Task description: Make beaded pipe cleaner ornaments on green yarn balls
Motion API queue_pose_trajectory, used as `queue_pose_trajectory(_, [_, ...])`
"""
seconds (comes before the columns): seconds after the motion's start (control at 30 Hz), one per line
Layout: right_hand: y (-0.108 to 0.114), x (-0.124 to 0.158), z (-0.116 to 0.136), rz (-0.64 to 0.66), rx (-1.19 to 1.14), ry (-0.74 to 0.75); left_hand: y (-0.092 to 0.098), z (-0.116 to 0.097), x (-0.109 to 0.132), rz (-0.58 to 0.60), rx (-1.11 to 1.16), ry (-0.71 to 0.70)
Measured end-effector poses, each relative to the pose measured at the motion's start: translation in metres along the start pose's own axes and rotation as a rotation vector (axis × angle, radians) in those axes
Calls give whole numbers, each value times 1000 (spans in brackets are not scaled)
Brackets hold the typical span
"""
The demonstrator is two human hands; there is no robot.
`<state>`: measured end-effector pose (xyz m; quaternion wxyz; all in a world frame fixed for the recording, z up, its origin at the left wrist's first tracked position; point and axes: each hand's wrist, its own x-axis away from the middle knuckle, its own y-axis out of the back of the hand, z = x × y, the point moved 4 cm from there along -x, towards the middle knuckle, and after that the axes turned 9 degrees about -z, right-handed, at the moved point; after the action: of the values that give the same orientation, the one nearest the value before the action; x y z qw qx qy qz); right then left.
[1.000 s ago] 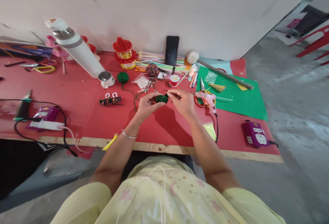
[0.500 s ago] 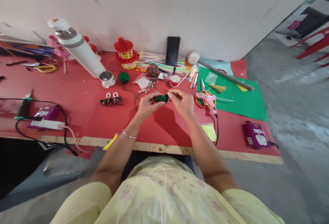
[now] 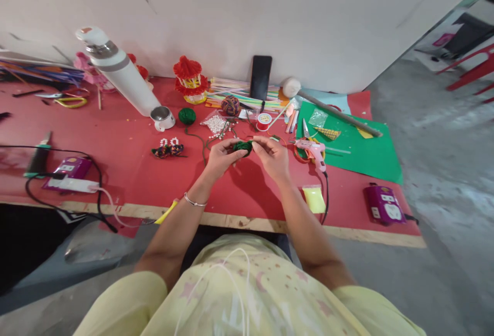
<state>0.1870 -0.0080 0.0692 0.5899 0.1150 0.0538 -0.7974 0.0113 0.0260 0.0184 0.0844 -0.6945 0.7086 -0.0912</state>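
My left hand (image 3: 223,158) is closed around a small green yarn piece (image 3: 242,146), thumb below and fingers above it. At the right end of that piece my right hand (image 3: 271,157) is pinched; what lies between its fingertips is too small to make out. A green strand runs from the area behind my left hand toward a green yarn ball (image 3: 187,116). White beads (image 3: 216,124) in a plastic bag and a red-rimmed thread spool (image 3: 264,121) lie just behind the hands. Left of them sits a dark multicoloured yarn piece (image 3: 168,151) with two bead loops.
A white flask (image 3: 123,73) and metal cup (image 3: 162,119) stand at the back left. A pink glue gun (image 3: 313,149) and scissors lie to the right, by a green sheet (image 3: 358,156). A phone (image 3: 260,77) leans against the wall. Cables cross the left side.
My right hand has shifted slightly to the left, its fingers still pinched at the green piece. My left hand has hardly moved. The camera view has shifted a little.
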Motion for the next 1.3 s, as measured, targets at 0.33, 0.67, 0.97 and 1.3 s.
queue_pose_trajectory(0.33, [-5, 4, -38, -28, -215, -209, -2, 0, 1, 0, 52, 110])
queue_pose_trajectory(0.67, [-18, 11, -46, -19, -354, -197, 0, -1, -2, -134, 58, 92])
queue_pose_trajectory(0.97, [-27, 18, -46, -91, -223, -129, -5, 7, 0, -123, 65, 94])
queue_pose_trajectory(1.3, [-30, 21, -50, -119, -190, -139, -16, 0, 9, 11, 151, 74])
